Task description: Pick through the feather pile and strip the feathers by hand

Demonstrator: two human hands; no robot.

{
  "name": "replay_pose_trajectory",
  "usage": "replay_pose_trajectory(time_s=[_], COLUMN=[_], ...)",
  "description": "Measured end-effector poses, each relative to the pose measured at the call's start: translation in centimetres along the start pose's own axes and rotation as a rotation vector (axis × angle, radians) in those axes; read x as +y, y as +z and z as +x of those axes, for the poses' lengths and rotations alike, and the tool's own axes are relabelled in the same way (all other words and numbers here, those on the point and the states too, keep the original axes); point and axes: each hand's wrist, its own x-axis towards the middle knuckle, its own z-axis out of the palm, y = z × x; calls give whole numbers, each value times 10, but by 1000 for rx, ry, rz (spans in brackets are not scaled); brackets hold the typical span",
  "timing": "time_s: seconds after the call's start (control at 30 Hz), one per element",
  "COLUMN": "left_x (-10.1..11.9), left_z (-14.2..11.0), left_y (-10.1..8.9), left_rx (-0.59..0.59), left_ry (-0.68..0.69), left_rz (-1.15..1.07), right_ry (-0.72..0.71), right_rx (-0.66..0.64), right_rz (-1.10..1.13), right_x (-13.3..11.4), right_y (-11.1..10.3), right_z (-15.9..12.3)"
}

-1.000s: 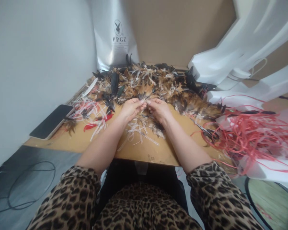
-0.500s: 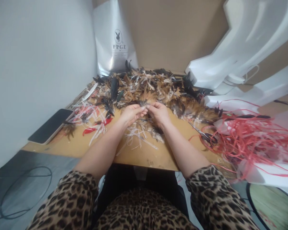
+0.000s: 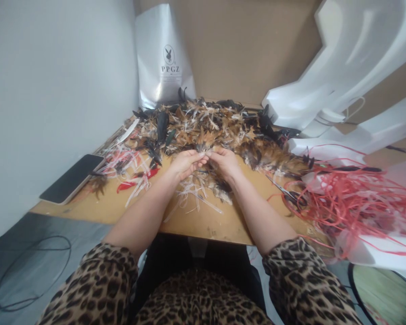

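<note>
My left hand (image 3: 188, 163) and my right hand (image 3: 224, 161) meet at the middle of the table, thumbs and forefingers pinched close together. Between the fingertips is the base of a small bunch of brown feathers (image 3: 205, 139), its fluffy tips pointing away from me. How each finger grips it is partly hidden. Beyond the hands spreads a large heap of brown, black and whitish feathers (image 3: 219, 115). Under and in front of the hands lie thin clear plastic strips (image 3: 192, 192) and a few pale feathers (image 3: 223, 193).
A phone (image 3: 72, 178) lies at the table's left edge, near red and clear strips (image 3: 122, 162). On the right are scissors (image 3: 287, 192) beside a tangle of red ribbon (image 3: 355, 194). A silver bag (image 3: 165, 49) and white foam pieces (image 3: 301, 95) stand at the back.
The hands keep the same pinch at almost the same place. The whole view has shifted very slightly, with the background a little lower.
</note>
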Motion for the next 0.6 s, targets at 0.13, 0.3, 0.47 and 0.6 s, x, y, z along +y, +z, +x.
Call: replay_pose_trajectory(time_s=[0.13,0.3,0.47,0.6], left_x=[1,1,2,1], left_z=[-1,-1,-1,-2], left_y=[1,0,0,2], left_rx=[-4,0,-6,4], left_ry=[-13,-5,-1,19], left_rz=[-11,-20,-2,58], right_ry=[24,40,87,58], right_rx=[27,82,50,8], right_rz=[38,130,132,126], right_x=[2,-2,-6,-4], right_y=[0,-1,0,4], right_z=[1,1,-1,-3])
